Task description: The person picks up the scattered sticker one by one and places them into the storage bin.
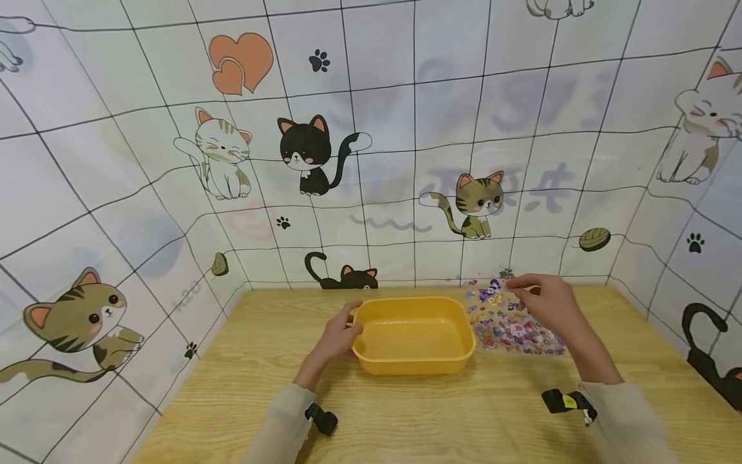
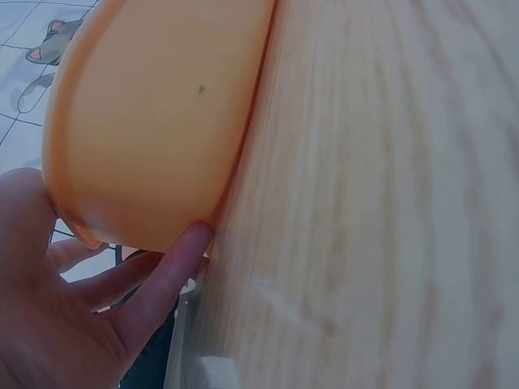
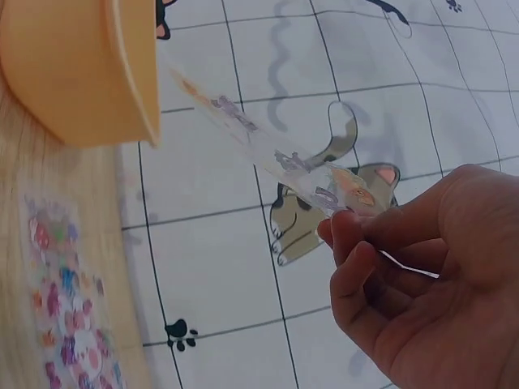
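Note:
A yellow plastic basin (image 1: 414, 367) stands on the table, its inside facing up. My left hand (image 1: 336, 335) holds it at the left end. In the left wrist view the thumb lies at the rim, and the other fingers (image 2: 162, 284) reach along the outer wall down near the tabletop. My right hand (image 1: 545, 299) is raised to the right of the basin. Between thumb and fingertips it pinches a clear sticker sheet (image 3: 280, 158) with small purple and orange prints, tilted in the air.
More clear sticker sheets (image 1: 516, 335) with colourful cartoon prints lie on the wooden table (image 1: 406, 419), right of the basin. A white cloth (image 1: 382, 129) with a grid and cartoon cats hangs behind and at both sides. Black straps (image 1: 570, 401) sit around both wrists.

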`<state>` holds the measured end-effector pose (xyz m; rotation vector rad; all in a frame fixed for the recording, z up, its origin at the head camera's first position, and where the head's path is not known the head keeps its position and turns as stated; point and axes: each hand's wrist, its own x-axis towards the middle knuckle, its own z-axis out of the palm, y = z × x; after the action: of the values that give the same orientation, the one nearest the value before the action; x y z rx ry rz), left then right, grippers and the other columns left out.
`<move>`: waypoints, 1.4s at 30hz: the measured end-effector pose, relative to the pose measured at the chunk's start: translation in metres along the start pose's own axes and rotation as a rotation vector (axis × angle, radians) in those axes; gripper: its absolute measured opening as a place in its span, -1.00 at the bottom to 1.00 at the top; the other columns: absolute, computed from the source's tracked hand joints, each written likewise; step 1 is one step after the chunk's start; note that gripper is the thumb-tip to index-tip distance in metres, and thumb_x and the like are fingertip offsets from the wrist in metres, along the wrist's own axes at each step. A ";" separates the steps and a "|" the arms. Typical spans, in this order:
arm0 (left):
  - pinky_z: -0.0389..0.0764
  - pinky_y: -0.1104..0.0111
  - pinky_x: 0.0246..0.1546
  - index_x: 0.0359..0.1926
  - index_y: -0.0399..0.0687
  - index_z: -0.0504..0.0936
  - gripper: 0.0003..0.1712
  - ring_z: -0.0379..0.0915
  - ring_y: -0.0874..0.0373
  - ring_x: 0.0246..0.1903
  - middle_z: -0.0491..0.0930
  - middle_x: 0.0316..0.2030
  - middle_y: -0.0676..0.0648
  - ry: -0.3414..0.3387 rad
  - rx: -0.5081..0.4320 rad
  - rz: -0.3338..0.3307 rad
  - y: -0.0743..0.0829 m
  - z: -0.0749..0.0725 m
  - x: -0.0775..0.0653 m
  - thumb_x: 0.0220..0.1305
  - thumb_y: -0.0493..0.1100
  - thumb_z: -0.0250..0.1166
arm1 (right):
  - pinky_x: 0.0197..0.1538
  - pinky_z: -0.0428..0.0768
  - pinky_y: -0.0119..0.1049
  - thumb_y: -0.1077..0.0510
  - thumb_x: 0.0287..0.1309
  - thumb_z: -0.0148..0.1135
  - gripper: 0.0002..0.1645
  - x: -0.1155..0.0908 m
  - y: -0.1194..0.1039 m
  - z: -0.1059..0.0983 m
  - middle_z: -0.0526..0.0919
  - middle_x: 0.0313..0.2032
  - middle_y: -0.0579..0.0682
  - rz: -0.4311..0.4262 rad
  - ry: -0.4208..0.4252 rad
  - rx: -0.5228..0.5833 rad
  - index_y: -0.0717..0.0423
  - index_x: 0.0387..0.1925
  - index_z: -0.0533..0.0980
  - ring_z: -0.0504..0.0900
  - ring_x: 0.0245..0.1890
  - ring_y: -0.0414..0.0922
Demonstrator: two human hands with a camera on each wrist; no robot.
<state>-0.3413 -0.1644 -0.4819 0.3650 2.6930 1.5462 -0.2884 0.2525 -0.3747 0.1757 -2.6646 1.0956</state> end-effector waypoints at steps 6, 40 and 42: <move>0.81 0.19 -0.55 0.53 -0.01 0.28 -0.29 0.60 -0.15 -0.01 0.55 0.16 -0.39 -0.007 -0.017 -0.008 -0.001 0.001 0.000 0.38 -0.21 0.14 | -0.67 0.35 -0.33 0.23 0.49 0.07 -0.65 0.005 -0.022 0.007 0.70 0.01 0.34 -0.013 -0.037 0.009 0.26 0.13 0.64 0.53 -0.53 -0.14; 0.81 0.23 -0.52 0.54 0.02 0.28 -0.30 0.62 -0.09 -0.07 0.58 0.13 -0.37 -0.014 -0.019 0.004 -0.001 0.000 -0.003 0.39 -0.19 0.12 | -0.30 0.80 -0.07 0.35 0.42 0.10 -0.68 0.037 -0.067 0.090 0.73 -0.03 0.31 -0.198 -0.448 0.093 0.44 0.07 0.62 0.72 -0.44 -0.10; 0.81 0.25 -0.50 0.54 0.03 0.28 -0.30 0.61 -0.09 -0.06 0.59 0.12 -0.36 -0.013 -0.011 0.006 -0.001 0.000 -0.002 0.39 -0.18 0.11 | -0.28 0.80 -0.04 0.35 0.42 0.10 -0.68 0.039 -0.071 0.093 0.74 -0.04 0.31 -0.200 -0.467 0.088 0.45 0.07 0.63 0.72 -0.44 -0.10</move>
<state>-0.3395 -0.1656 -0.4835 0.3818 2.6749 1.5536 -0.3292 0.1360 -0.3800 0.7859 -2.9038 1.2278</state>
